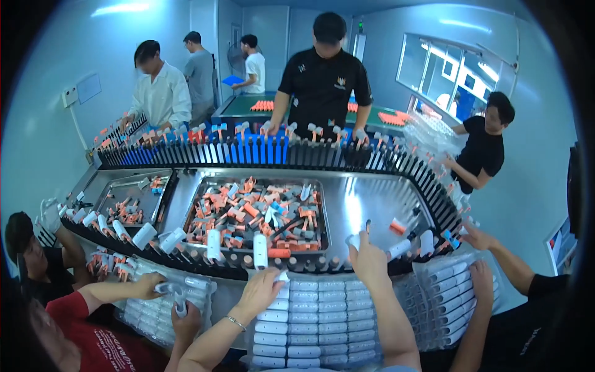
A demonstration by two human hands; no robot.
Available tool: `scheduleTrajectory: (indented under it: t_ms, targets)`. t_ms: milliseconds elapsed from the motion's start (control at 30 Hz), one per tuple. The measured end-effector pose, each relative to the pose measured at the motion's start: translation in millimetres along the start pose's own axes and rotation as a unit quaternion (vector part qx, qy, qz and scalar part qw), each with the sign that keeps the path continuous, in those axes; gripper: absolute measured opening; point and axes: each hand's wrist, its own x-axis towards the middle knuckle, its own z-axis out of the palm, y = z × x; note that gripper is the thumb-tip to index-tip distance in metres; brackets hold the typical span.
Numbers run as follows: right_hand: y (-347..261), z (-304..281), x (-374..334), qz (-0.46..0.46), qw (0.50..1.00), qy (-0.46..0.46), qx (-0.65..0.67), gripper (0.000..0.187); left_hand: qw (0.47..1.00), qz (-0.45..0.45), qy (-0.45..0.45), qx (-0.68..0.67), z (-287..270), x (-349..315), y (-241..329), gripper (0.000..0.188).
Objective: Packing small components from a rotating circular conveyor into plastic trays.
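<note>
My left hand (260, 290) is closed round the end of a white plastic shell (282, 276) at the upper left of a clear blister tray (317, 286) with rows of similar white shells. Further right, my right hand (370, 259) reaches over the rack's near edge. Its fingers close on a small white piece (354, 241), mostly hidden, beside an upright dark peg (368, 225). Between the hands, a white shell (260, 251) stands upright on the near row of pegs.
A metal tray (323, 214) heaped with orange, grey and white parts lies inside the ring of black pegs (248, 154). A smaller parts tray (162, 208) sits to its left. Co-workers stand around the ring; blister trays (455, 288) lie on both sides of mine.
</note>
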Motion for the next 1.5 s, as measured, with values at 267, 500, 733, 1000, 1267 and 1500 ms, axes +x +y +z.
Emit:
scheduleTrajectory:
  t_ms: [267, 500, 733, 1000, 1267, 1500]
  targets:
    - [-44, 16, 36, -0.076, 0.994, -0.062, 0.039, 0.045, 0.985, -0.093, 0.107, -0.096, -12, 12, 24, 0.022]
    - [-70, 5, -54, -0.263, 0.950, 0.063, 0.158, 0.038, 0.945, -0.213, 0.025, -0.247, 10, -8, 18, 0.035]
    - [-43, 16, -156, -0.388, 0.878, -0.228, 0.163, 0.021, 0.959, -0.164, 0.042, -0.225, 21, -15, 18, 0.038]
    - [-54, 28, -174, -0.349, 0.914, -0.172, 0.119, 0.017, 0.978, 0.074, -0.049, -0.190, 7, 53, 87, 0.040]
    - [-38, -2, -163, -0.177, 0.887, -0.271, 0.329, 0.036, 0.997, 0.043, -0.009, -0.065, 62, 129, 134, 0.030]
    - [13, -42, -135, 0.135, 0.917, -0.113, 0.357, 0.035, 0.992, -0.031, -0.106, 0.058, 91, 158, 111, 0.025]
